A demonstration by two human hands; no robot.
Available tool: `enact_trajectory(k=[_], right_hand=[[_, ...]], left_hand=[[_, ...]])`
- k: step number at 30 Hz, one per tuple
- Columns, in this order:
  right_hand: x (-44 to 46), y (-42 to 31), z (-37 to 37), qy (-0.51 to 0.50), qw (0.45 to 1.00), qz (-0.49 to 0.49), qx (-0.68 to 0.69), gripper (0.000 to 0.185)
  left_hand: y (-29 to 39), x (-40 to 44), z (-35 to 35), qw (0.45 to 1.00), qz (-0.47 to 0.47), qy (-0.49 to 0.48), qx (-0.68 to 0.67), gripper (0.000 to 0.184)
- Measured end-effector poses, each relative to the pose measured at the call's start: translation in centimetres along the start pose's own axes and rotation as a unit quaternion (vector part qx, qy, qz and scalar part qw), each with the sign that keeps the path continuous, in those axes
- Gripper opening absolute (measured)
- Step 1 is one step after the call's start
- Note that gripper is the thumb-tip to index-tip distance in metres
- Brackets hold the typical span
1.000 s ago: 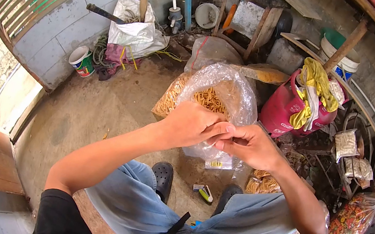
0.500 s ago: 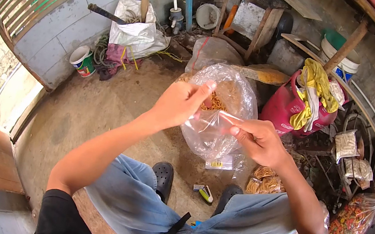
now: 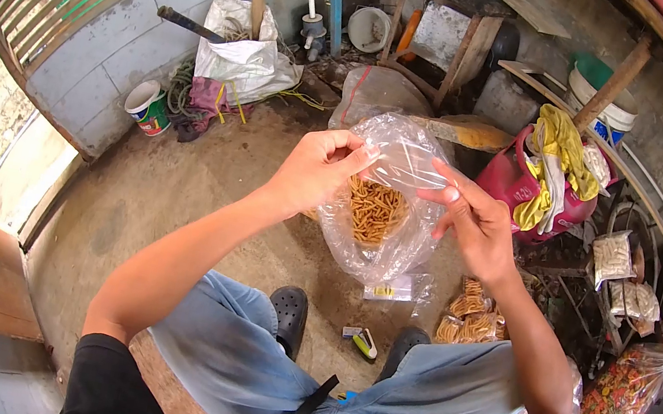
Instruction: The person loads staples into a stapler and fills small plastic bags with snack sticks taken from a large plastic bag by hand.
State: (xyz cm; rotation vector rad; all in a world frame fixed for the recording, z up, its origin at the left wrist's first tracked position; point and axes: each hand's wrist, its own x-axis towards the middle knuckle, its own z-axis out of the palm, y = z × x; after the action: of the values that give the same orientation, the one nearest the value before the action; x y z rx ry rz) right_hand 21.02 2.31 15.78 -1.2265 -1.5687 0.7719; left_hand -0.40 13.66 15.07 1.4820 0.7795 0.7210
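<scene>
In the head view, a small, thin, clear plastic bag [image 3: 399, 164] spans the gap between the two hands, held over the rim of a large, crinkled, clear plastic sack [image 3: 354, 257] whose round mouth gapes upward around brown, stick-shaped pieces [image 3: 375, 210]. The left hand [image 3: 325, 169] has thumb and forefinger pinched together on the film's left edge. The right hand [image 3: 476, 228] meets the opposite edge with its forefinger stretched toward it and the other fingers partly spread; whether they clamp the film cannot be told. Room is tight on the right: behind that hand bulges a dark pink, rounded metal tank [image 3: 510, 172] draped with yellow-and-white cloth gloves [image 3: 544, 169], and below its wrist sit clear packs of tan, curled sticks [image 3: 475, 324], just beside the right knee of the pale blue jeans [image 3: 223, 343]. Nearer the person, a flat white packet with a yellow mark [image 3: 390, 289] lies against the sack's lower edge, and a small lime-green and black stapler-like tool [image 3: 364, 343] lies between two black, perforated clogs [image 3: 289, 313]. On the left, a wide stretch of brown concrete floor [image 3: 146, 201] runs from the left forearm to the pale grey block wall [image 3: 94, 68], giving that elbow generous room.
</scene>
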Motion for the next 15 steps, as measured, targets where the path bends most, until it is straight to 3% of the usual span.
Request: enact_trajectory(k=[2,6,9,12,15], right_hand=[[0.0,-0.5,-0.1,-0.003,1.000,0.025,0.005,0.036],[0.0,-0.9,0.0,0.012,0.999,0.035,0.008,0.036],[0.0,-0.5,0.2,0.050,0.999,-0.010,0.006,0.036],[-0.4,-0.6,-0.3,0.056,0.998,0.036,0.022,0.035],[-0.2,-0.1,-0.2,0.087,0.996,-0.030,-0.019,0.032]], left_hand=[[-0.5,0.3,0.2,0.993,0.091,0.015,0.075,0.026],[-0.6,0.3,0.6,0.981,0.137,0.052,0.129,0.039],[-0.3,0.3,0.4,0.986,0.090,0.074,0.123,0.046],[-0.8,0.7,-0.1,0.994,0.009,0.104,0.021,0.054],[-1.1,1.0,1.7,0.953,-0.179,0.164,-0.181,0.071]])
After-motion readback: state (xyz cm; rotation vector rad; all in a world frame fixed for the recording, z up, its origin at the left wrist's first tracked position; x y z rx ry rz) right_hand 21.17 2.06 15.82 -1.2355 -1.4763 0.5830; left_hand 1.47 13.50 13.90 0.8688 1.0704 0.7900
